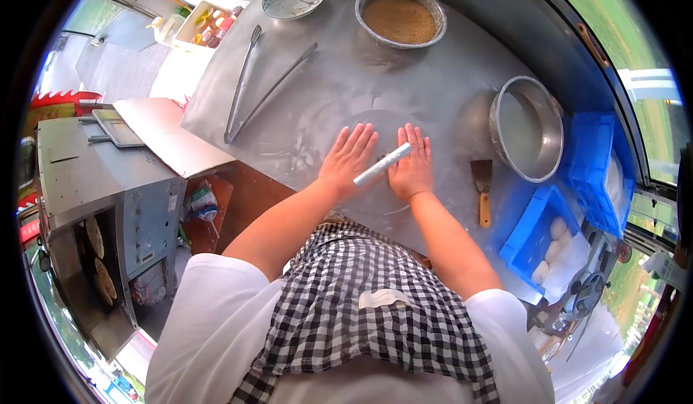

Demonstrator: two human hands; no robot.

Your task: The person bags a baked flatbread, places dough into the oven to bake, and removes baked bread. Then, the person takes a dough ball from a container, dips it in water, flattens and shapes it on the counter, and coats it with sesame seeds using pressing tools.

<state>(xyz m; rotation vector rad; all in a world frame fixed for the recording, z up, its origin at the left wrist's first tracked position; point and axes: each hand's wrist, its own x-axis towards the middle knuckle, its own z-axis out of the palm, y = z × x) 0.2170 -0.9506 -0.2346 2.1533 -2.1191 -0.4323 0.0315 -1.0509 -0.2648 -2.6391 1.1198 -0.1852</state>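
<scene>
- Resting flat seems to be what both hands do just now, with a short whitish stick (pixel 382 164) by them over the metal table (pixel 332 72).
- The stick slants from 8 o'clock to 2 o'clock. Its low end is beside the left hand (pixel 346 162), and its high end crosses over the right hand (pixel 413 176).
- The left fingers are straight, a little apart, and point to about 1 o'clock. They don't curl around anything.
- The right fingers are straight too, with small gaps, and point near 12. I can't tell if the thumb pinches the stick.
- Moving the stick would call for a steady touch from both hands, I think, so it stays straight.
- A bowl (pixel 441 23) of brown crumbs sits at 12 o'clock, and long tongs (pixel 243 79) lie open at 10.
- A scraper (pixel 482 179) lies near 4 o'clock, before a blue box (pixel 534 220) with white lumps (pixel 554 251).
</scene>
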